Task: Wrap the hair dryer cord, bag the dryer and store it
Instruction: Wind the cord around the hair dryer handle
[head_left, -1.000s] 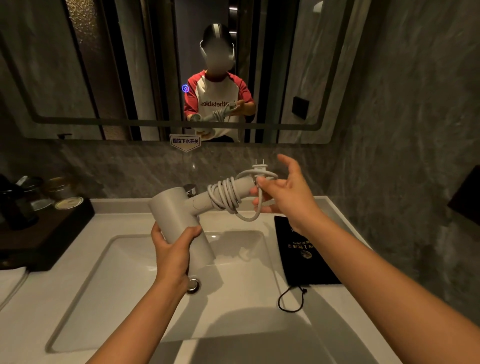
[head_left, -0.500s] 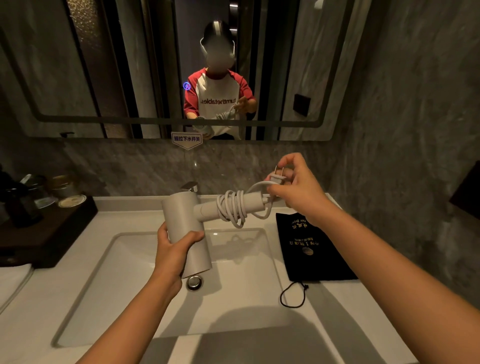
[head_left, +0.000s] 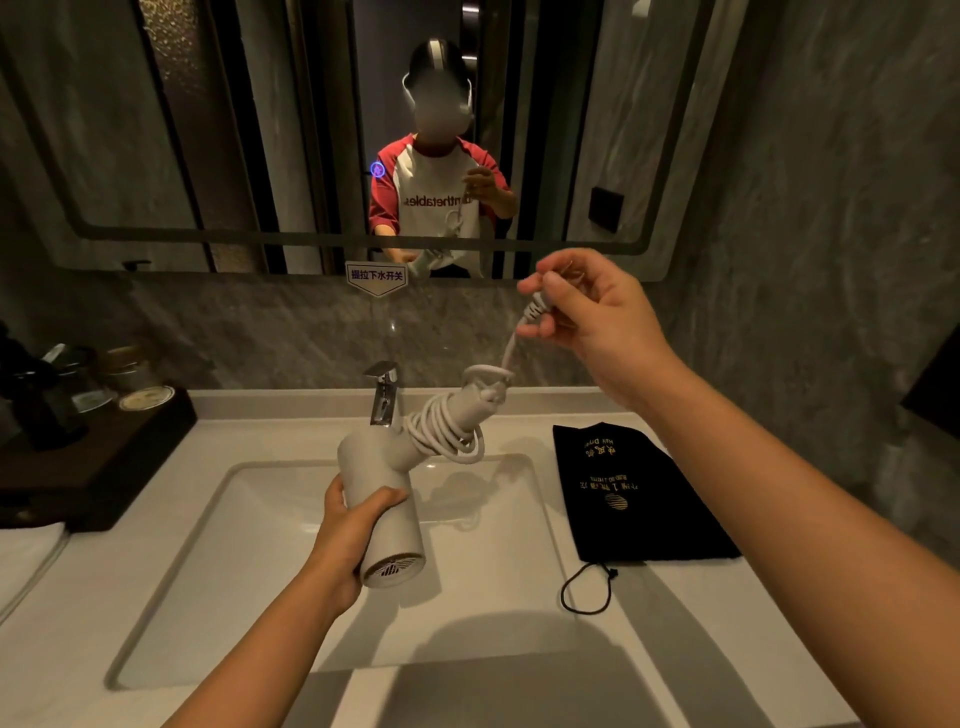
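Observation:
My left hand (head_left: 349, 535) grips the barrel of a pale grey hair dryer (head_left: 382, 506) over the sink, its grille end toward me and its handle pointing up and away. The white cord (head_left: 445, 432) is coiled several times around the handle. My right hand (head_left: 587, 306) is raised above and to the right, pinching the plug (head_left: 537, 304) with the last stretch of cord running taut down to the handle's tip. A black drawstring bag (head_left: 636, 499) with gold print lies flat on the counter to the right of the sink.
A white sink basin (head_left: 244, 571) with a chrome tap (head_left: 383, 392) lies below the dryer. A dark tray (head_left: 88, 467) with jars and cups sits at the left. A folded white towel (head_left: 26, 551) lies at the left edge. A mirror (head_left: 545, 119) fills the wall ahead.
My right hand has lifted the plug up and to the right, pulling the cord end taut. The dryer has tilted so that its handle points upward and its grille faces me.

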